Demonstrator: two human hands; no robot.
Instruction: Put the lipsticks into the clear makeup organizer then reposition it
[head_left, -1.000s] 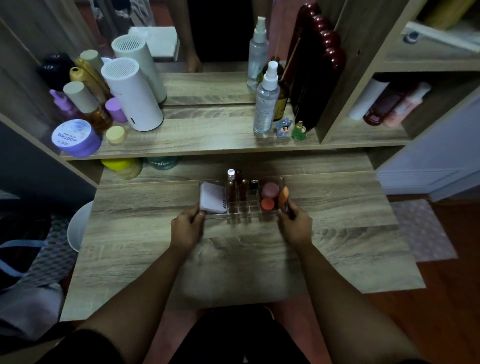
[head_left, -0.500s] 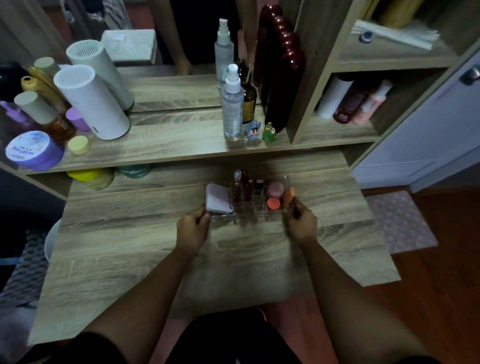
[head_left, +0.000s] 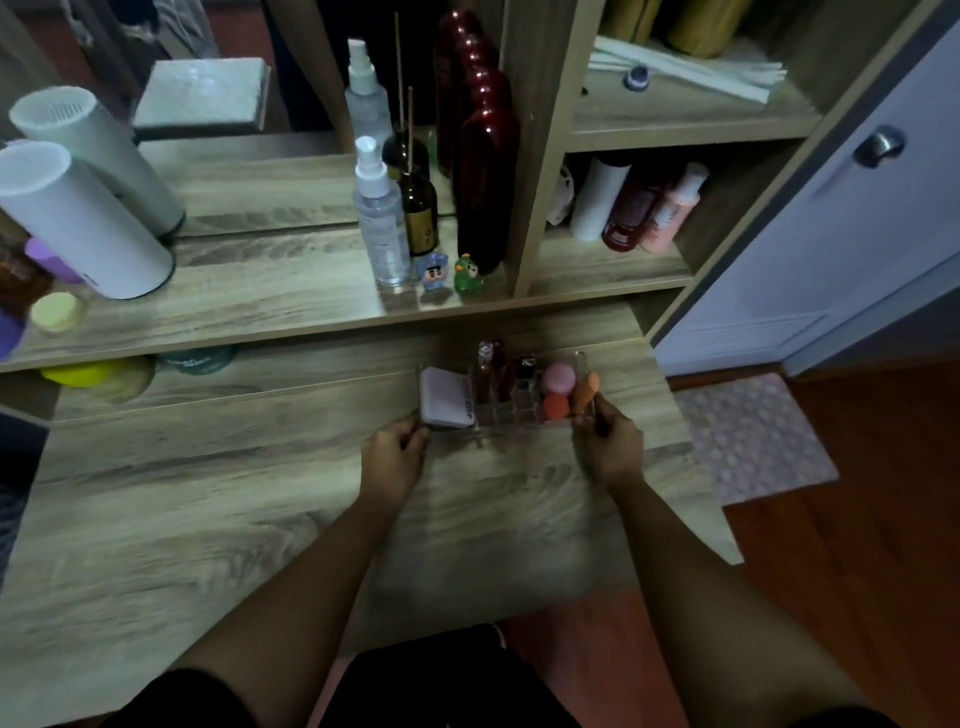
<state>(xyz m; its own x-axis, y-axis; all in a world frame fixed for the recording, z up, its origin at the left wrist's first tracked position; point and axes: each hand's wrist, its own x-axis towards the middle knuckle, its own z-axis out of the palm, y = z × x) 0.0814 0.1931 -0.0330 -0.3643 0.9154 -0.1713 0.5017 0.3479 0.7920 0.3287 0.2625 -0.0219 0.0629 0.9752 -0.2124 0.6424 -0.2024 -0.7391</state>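
Note:
The clear makeup organizer (head_left: 498, 423) stands on the wooden desk, toward its right side. Upright lipsticks (head_left: 493, 371) fill its middle slots. A pale compact (head_left: 447, 397) lies in its left section, and pink and orange sponges (head_left: 560, 388) sit in its right section. My left hand (head_left: 395, 457) grips the organizer's left front corner. My right hand (head_left: 608, 441) grips its right end. Whether the organizer rests on the desk or is slightly lifted I cannot tell.
A raised shelf (head_left: 291, 306) behind the desk carries a white cylinder (head_left: 83, 223), a clear spray bottle (head_left: 379, 218), a brown diffuser bottle (head_left: 418, 208), a tall dark red bottle (head_left: 485, 182) and two small figurines (head_left: 449, 270). Side shelves hold bottles (head_left: 639, 208). The desk's right edge (head_left: 696, 457) drops to a floor mat.
Both hands have slid the organizer to the right along the desk, closer to its right edge. The view has also swung right.

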